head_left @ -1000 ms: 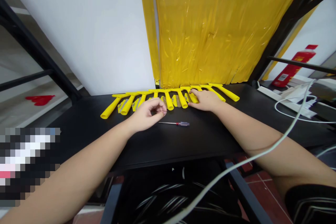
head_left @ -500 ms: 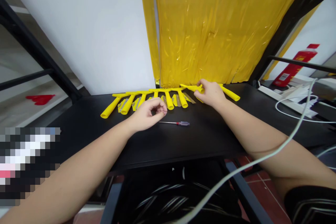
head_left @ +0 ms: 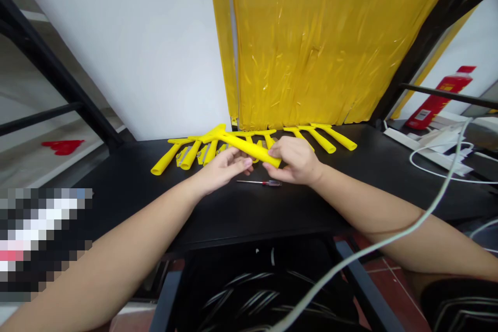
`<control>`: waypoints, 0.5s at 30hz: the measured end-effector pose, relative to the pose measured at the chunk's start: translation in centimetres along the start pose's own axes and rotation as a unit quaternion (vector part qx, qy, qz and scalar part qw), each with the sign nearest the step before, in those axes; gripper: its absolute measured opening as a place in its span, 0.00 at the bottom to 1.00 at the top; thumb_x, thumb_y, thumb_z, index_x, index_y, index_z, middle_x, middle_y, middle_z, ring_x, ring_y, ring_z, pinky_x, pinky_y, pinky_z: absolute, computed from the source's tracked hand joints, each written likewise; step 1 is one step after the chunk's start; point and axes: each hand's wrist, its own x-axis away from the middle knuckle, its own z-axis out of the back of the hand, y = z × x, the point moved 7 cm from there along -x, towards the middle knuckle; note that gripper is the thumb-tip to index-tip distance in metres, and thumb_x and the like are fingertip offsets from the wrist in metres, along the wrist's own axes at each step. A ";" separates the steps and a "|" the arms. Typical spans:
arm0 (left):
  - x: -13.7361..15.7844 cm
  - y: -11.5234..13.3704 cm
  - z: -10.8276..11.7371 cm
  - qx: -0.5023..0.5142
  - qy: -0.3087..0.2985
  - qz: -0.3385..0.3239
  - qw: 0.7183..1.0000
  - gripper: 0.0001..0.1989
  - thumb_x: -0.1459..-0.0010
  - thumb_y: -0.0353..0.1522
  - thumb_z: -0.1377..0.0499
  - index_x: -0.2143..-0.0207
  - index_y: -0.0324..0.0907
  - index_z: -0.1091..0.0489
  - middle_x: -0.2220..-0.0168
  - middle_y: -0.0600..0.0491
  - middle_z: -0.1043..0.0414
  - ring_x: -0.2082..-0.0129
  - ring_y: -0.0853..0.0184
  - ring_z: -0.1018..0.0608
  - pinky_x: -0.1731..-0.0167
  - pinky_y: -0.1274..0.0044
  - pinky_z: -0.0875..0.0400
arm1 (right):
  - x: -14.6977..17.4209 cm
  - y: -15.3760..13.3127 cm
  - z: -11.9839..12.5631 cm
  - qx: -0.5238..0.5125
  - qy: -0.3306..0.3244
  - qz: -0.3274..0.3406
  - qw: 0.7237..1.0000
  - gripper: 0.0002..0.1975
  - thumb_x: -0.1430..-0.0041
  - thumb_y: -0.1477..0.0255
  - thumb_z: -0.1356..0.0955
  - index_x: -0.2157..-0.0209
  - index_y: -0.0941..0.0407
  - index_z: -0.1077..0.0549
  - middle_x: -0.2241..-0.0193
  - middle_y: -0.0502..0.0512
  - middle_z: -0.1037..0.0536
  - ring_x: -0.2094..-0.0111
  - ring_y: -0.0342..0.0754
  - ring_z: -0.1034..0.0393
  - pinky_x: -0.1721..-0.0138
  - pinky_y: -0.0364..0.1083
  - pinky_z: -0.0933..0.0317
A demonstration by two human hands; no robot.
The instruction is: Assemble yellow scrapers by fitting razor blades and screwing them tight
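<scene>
A yellow plastic handle with a tube-shaped grip and a wider flat head [head_left: 245,145] is held up off the table, slanting up to the left. My right hand [head_left: 293,161] is closed round the lower end of its grip. Just beneath the middle of the handle is my left hand [head_left: 221,168], fingers loosely bent and thumb apart; whether it touches the handle I cannot tell. Behind both hands several similar yellow handles [head_left: 165,160] lie in a row, partly hidden, with metal-and-yellow pieces [head_left: 182,155] among them. A screwdriver [head_left: 259,182] with a clear handle lies nearer me.
The black table [head_left: 241,218] backs onto a white panel [head_left: 155,52] and a yellow plastic curtain [head_left: 311,52]. To the right are a red bottle [head_left: 441,96] and white power strips [head_left: 408,145]. A pale cable [head_left: 369,249] crosses in front of my right forearm.
My right hand has lifted a yellow handle out of the right part of the row and brought it left and nearer me. My left hand has loosened its curl and sits under it.
</scene>
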 end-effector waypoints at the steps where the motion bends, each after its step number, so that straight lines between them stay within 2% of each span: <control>1: 0.0 -0.1 0.1 0.042 0.009 0.004 0.999 0.19 0.38 0.41 0.30 0.51 0.39 0.25 0.60 0.49 0.22 0.61 0.66 0.20 0.58 0.72 0.23 | -0.3 -0.6 -0.1 -0.011 -0.003 0.017 1.000 0.07 0.34 0.65 0.29 0.62 0.53 0.27 0.67 0.57 0.18 0.67 0.51 0.25 0.66 0.50 0.30; 3: -0.1 -0.3 0.6 0.106 0.045 0.015 0.993 0.19 0.38 0.42 0.30 0.52 0.38 0.24 0.60 0.47 0.21 0.60 0.65 0.19 0.57 0.72 0.21 | -0.7 -0.7 -0.2 -0.043 -0.034 0.021 0.998 0.10 0.33 0.62 0.29 0.59 0.54 0.26 0.65 0.58 0.18 0.66 0.51 0.25 0.65 0.50 0.30; 5: -0.1 -0.5 1.2 0.133 0.085 0.035 0.987 0.18 0.38 0.42 0.31 0.56 0.36 0.25 0.60 0.46 0.20 0.61 0.64 0.18 0.58 0.72 0.20 | -0.8 0.3 -0.3 -0.075 -0.094 0.002 0.993 0.14 0.31 0.59 0.31 0.57 0.55 0.24 0.62 0.59 0.17 0.63 0.53 0.25 0.59 0.52 0.30; 7: -0.1 -0.4 1.7 0.143 0.118 0.051 0.981 0.14 0.38 0.39 0.33 0.58 0.37 0.27 0.62 0.46 0.19 0.61 0.63 0.17 0.60 0.71 0.20 | -0.2 2.6 -0.2 -0.053 -0.147 -0.042 0.987 0.14 0.29 0.61 0.34 0.58 0.56 0.22 0.59 0.61 0.17 0.59 0.55 0.26 0.53 0.55 0.33; 9: -0.1 -0.2 2.0 0.147 0.136 0.059 0.978 0.11 0.41 0.35 0.35 0.61 0.39 0.30 0.65 0.48 0.19 0.64 0.61 0.16 0.62 0.70 0.19 | 1.1 6.1 0.2 0.028 -0.188 -0.123 0.974 0.15 0.28 0.66 0.37 0.63 0.57 0.21 0.61 0.61 0.17 0.59 0.56 0.28 0.51 0.56 0.36; 11: 0.0 0.1 2.1 0.133 0.136 0.066 0.979 0.10 0.45 0.32 0.36 0.63 0.41 0.34 0.70 0.51 0.21 0.70 0.63 0.17 0.67 0.71 0.20 | 3.0 9.6 0.5 0.110 -0.239 -0.200 0.944 0.16 0.30 0.69 0.36 0.67 0.57 0.19 0.65 0.62 0.17 0.61 0.57 0.30 0.52 0.55 0.37; 13: 0.0 0.2 2.1 0.107 0.130 0.073 0.983 0.10 0.46 0.31 0.37 0.65 0.43 0.36 0.74 0.55 0.25 0.77 0.66 0.22 0.74 0.74 0.24 | 5.1 12.0 -0.1 0.142 -0.331 -0.237 0.903 0.15 0.32 0.69 0.35 0.66 0.58 0.16 0.64 0.62 0.15 0.60 0.57 0.31 0.52 0.54 0.38; 15: 0.0 0.1 2.1 0.082 0.120 0.081 0.986 0.09 0.45 0.32 0.38 0.65 0.43 0.37 0.76 0.57 0.27 0.81 0.69 0.26 0.80 0.77 0.29 | 6.6 13.3 -0.6 0.170 -0.396 -0.263 0.863 0.16 0.33 0.69 0.35 0.64 0.58 0.14 0.65 0.63 0.15 0.58 0.59 0.31 0.53 0.54 0.39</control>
